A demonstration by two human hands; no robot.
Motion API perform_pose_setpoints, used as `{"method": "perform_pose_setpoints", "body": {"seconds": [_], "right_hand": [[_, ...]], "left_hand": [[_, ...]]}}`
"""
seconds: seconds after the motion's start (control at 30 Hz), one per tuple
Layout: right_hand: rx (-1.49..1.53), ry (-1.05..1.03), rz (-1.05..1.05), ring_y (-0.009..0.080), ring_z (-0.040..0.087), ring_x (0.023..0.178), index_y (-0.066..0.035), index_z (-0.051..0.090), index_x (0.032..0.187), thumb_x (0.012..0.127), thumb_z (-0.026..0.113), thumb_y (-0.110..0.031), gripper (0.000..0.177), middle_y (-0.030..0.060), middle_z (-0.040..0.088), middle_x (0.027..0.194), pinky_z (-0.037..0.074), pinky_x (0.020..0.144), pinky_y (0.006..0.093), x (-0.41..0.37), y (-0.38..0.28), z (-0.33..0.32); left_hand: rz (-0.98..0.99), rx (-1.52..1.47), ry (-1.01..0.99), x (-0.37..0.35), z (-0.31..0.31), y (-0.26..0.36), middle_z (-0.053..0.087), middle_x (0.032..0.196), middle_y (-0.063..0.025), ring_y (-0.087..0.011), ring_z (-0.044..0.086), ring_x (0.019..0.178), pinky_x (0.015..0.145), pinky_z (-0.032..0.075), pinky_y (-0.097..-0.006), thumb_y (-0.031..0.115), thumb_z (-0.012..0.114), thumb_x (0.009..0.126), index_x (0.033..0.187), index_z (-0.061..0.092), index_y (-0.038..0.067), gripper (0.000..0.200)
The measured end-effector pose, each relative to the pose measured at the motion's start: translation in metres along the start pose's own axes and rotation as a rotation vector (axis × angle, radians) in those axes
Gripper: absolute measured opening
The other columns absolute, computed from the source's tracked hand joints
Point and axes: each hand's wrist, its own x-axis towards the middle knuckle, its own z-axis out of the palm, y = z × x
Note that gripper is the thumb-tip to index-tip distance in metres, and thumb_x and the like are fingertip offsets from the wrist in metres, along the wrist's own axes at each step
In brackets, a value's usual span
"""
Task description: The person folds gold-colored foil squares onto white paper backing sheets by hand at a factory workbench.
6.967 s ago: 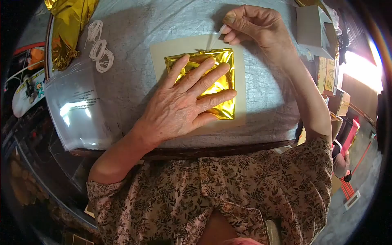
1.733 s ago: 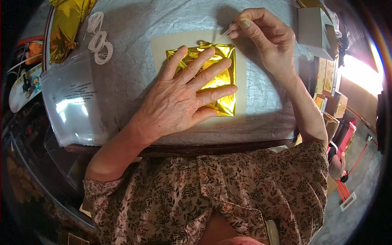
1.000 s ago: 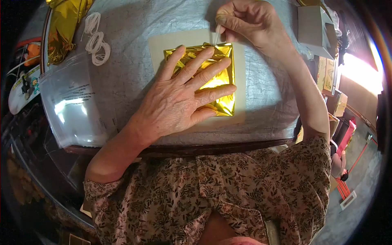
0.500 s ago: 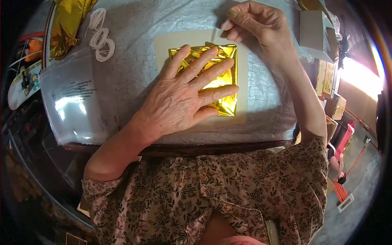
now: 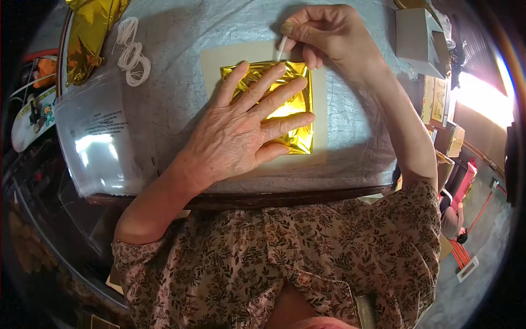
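My left hand (image 5: 230,134) lies with fingers spread over a square of shiny gold foil (image 5: 302,141), pressing on its crinkled face. Beneath the foil is a larger beige sheet (image 5: 320,131), its border showing around the gold. At the foil's top edge, my right hand (image 5: 337,38) pinches a thin white strip (image 5: 282,46) between thumb and fingers. The strip's lower end comes down right at that edge, above my left fingertips.
Loops of white cord (image 5: 133,61) and a gold foil bundle (image 5: 94,41) lie at upper left. Printed clear plastic bags (image 5: 93,153) rest at the table's left side. A white box (image 5: 412,41) stands at upper right. Farther right is another person (image 5: 451,222).
My right hand has shifted slightly left and down with the white strip, which now stands steeper at the foil's top edge. My left hand stays spread on the foil.
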Motion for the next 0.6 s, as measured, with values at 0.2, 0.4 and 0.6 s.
{"method": "perform_pose_setpoints", "body": {"seconds": [0.2, 0.4, 0.6], "right_hand": [[-0.098, -0.031, 0.089, 0.0067, 0.058, 0.051, 0.004, 0.073, 0.092, 0.101, 0.066, -0.006, 0.015, 0.0079, 0.074, 0.077, 0.046, 0.046, 0.0217, 0.003, -0.015, -0.001], [0.008, 0.246, 0.020, 0.0082, 0.061, 0.058, 0.001, 0.070, 0.091, 0.101, 0.066, -0.009, 0.015, 0.0095, 0.075, 0.079, 0.048, 0.051, 0.0226, -0.013, -0.018, -0.018], [0.030, 0.222, -0.065, 0.0086, 0.064, 0.064, 0.000, 0.071, 0.094, 0.104, 0.064, -0.012, 0.018, 0.0078, 0.075, 0.081, 0.050, 0.055, 0.0229, -0.030, -0.006, -0.021]], "left_hand": [[-0.007, -0.005, -0.013, 0.001, 0.000, 0.002, 0.034, 0.167, 0.0010, -0.0289, 0.029, 0.154, 0.127, 0.014, -0.0565, 0.049, 0.079, 0.078, 0.146, 0.056, 0.043, 0.072], [-0.009, 0.000, -0.003, -0.001, 0.000, 0.001, 0.033, 0.167, 0.0012, -0.0298, 0.028, 0.154, 0.127, 0.015, -0.0566, 0.049, 0.078, 0.080, 0.146, 0.056, 0.042, 0.070], [-0.004, 0.002, -0.022, 0.000, -0.002, 0.000, 0.033, 0.167, 0.0011, -0.0308, 0.028, 0.154, 0.126, 0.016, -0.0581, 0.049, 0.077, 0.081, 0.147, 0.056, 0.042, 0.069]]}}
